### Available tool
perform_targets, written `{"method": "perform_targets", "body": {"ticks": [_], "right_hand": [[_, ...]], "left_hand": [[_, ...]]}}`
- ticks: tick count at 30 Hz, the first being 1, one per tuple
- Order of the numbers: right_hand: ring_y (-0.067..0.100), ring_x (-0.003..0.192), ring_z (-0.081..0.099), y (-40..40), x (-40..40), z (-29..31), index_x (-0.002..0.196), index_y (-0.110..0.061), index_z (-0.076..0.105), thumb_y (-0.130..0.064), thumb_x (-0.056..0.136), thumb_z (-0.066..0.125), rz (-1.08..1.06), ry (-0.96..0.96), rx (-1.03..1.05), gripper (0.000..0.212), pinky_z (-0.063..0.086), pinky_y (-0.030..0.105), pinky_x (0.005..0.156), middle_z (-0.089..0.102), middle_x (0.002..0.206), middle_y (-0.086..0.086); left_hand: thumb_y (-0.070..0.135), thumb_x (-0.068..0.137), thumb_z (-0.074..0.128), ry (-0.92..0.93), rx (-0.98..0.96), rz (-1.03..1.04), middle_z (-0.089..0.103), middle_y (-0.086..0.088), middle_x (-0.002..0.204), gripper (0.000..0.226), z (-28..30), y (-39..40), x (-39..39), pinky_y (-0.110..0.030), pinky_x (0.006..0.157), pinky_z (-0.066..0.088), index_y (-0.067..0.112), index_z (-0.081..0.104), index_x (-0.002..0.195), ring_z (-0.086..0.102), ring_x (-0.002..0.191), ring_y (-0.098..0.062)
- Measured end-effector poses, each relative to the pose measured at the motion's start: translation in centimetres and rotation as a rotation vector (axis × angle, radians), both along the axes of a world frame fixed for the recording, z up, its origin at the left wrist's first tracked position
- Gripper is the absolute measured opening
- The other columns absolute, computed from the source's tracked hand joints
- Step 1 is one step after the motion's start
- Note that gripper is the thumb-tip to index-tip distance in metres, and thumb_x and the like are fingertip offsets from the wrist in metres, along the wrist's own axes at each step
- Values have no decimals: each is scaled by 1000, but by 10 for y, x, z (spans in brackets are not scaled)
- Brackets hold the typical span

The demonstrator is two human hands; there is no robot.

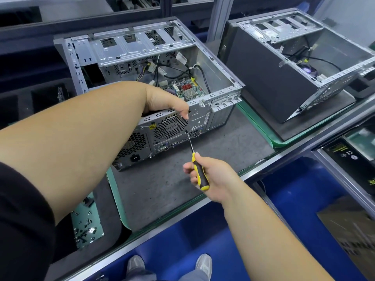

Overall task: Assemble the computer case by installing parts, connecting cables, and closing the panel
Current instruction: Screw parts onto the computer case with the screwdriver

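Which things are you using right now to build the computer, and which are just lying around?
In use: left hand, near computer case, right hand, screwdriver.

Lying about: second case, loose screws, blue bin.

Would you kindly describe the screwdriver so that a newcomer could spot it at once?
Start at the open computer case lying on the grey mat, the nearer of two cases. Just in front of its rear panel, the right hand grips the screwdriver. It is the only tool in view, with a yellow-and-black handle and a thin dark shaft pointing at the panel.
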State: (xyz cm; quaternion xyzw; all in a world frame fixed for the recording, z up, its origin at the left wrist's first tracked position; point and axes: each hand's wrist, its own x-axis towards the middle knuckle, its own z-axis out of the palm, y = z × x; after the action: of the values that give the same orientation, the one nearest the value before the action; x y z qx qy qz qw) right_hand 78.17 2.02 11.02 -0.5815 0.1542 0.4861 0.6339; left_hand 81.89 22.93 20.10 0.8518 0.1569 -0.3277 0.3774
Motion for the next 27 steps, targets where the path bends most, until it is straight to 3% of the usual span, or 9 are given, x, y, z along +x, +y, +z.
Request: {"method": "perform_targets", "body": {"ticks": [3,6,8,11,14,16,21,24,27], "right_hand": [[5,38,41,-5,-4,-7,73,-12,56,-40,100,52,-83,276,270,40,36,15,36,50,58,-1],[5,33,21,-6,-2,-5,71,-17,47,-42,103,45,7,214,236,41,16,17,34,29,52,-7],[10,37,25,-4,3,2,70,-18,41,-41,105,43,137,-88,-27,42,18,21,36,30,52,-6],[25,68,44,-2,4,6,75,-17,37,-43,106,39,588,-899,-777,40,30,30,56,42,69,-4],[25,74,45,3,-3,1,88,-18,39,-44,106,36,608,-1070,-907,32,31,31,61,44,77,-3],[21,63,45,4,-4,-7,81,-15,43,-44,105,40,507,-934,-770,38,28,30,52,46,71,-3],[8,44,42,-6,3,-15,74,-2,66,-35,102,51,-4,171,219,46,36,18,40,63,73,11],[4,38,34,-7,0,-22,67,-15,51,-42,99,49,24,272,359,42,30,15,36,43,59,-3],[3,33,21,-9,5,-16,68,-19,42,-43,101,45,134,197,279,41,19,16,32,27,53,-8]], "left_hand": [[32,94,53,-20,22,14,39,3,128,21,-6,4,3,-25,92,26,23,51,113,39,116,-15],[34,93,54,-13,13,49,51,10,107,9,-6,5,4,-19,73,37,27,55,98,51,92,-8],[43,80,64,16,-22,44,49,13,95,20,-6,5,4,-17,63,37,29,55,91,48,80,-2],[43,69,68,32,-44,86,55,5,102,33,-10,7,6,-17,60,40,24,61,96,53,80,-6],[39,78,69,27,-43,133,55,-1,113,34,-12,8,7,-17,58,45,22,62,107,58,90,-15],[41,67,72,38,-62,151,59,5,100,34,-9,7,4,-13,48,48,25,65,96,57,79,-8],[40,68,70,33,-89,153,56,10,88,25,-5,7,2,-10,41,45,27,62,87,56,71,-4],[37,65,70,22,-106,152,56,8,85,24,-2,5,1,-9,39,44,25,61,84,56,66,-3],[37,57,64,20,-112,169,56,7,82,28,-1,3,-1,-10,37,43,24,61,81,57,56,0]]}}
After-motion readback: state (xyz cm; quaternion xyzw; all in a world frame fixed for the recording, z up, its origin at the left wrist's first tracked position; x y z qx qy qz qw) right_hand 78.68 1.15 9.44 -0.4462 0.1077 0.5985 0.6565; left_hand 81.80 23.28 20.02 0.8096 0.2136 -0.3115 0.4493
